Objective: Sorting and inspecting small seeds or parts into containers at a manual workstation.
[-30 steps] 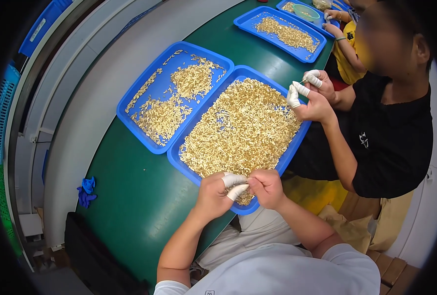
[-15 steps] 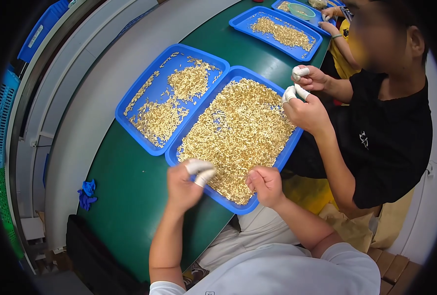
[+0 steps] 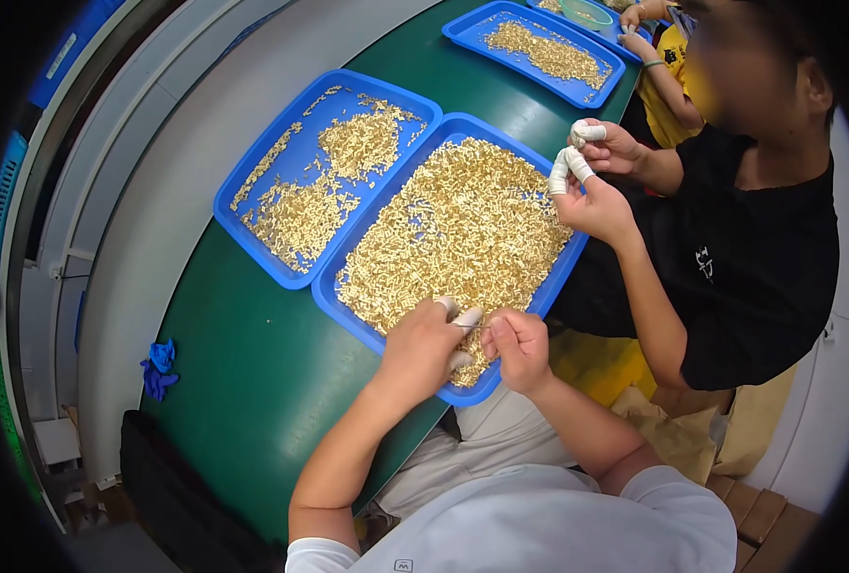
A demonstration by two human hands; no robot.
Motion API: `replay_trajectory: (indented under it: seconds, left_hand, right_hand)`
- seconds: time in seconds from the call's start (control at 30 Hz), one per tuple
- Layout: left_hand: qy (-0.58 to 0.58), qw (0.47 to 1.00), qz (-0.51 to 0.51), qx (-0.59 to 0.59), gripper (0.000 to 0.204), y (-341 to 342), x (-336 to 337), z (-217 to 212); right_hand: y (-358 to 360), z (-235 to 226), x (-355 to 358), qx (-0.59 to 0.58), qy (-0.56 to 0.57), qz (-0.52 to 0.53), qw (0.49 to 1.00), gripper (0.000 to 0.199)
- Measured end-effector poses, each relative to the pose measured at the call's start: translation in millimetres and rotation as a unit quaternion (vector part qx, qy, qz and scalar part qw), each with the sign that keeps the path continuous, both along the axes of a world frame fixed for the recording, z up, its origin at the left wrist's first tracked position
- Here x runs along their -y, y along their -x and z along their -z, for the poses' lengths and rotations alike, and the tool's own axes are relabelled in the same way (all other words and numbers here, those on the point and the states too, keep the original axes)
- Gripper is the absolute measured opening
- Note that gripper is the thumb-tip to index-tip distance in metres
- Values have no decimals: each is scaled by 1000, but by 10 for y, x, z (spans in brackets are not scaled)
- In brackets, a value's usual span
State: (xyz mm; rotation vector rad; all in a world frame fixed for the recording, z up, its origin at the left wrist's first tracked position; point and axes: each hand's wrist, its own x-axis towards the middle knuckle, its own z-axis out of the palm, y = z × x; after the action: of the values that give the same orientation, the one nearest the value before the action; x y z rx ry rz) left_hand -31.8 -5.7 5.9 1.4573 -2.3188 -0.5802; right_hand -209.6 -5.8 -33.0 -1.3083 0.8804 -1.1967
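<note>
A blue tray (image 3: 325, 298) heaped with small, short gold-coloured metal pieces (image 3: 463, 215) lies before me. Over its near end is my left hand (image 3: 424, 346), with white covers on fingertips and thumb. Its thumb stands apart from the fingers, and I see nothing gripped between them. Close to its right, my bare right hand (image 3: 520, 351) is closed in a pinch. A thin, dark, needle-like rod (image 3: 475, 327) sticks out of that pinch toward the left fingertips. Whether it touches them, or carries any pieces, is too small to tell.
A second blue tray (image 3: 226, 196) with gold piles adjoins on the left. At the right a co-worker's covered fingers (image 3: 573, 167) hover by my tray's edge. Farther along the green table (image 3: 243, 353) are another blue tray (image 3: 463, 36) and another person. Crumpled blue gloves (image 3: 160, 368) lie left.
My left hand has moved right and its fingers have spread from a curled pose, coming close to my right hand. My right hand stays nearly in place. The whole view has shifted slightly.
</note>
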Motion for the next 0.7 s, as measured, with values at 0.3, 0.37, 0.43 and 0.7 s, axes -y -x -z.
replay_trajectory:
  seconds: [0.3, 0.37, 0.43, 0.7]
  left_hand:
    - [71, 989, -63, -114, 19, -139, 189, 173]
    - [99, 971, -83, -202, 17, -196, 198, 146]
    - [82, 968, -90, -220, 17, -244, 183, 140]
    - [24, 942, -105, -318, 16, -333, 118, 43]
  right_hand:
    - [17, 43, 10, -6, -2, -4, 1000, 33]
    - [1, 23, 7, -7, -7, 0, 1000, 33]
    - [-2, 12, 8, -9, -14, 4, 1000, 32]
    - [-55, -14, 22, -29, -28, 11, 999, 34]
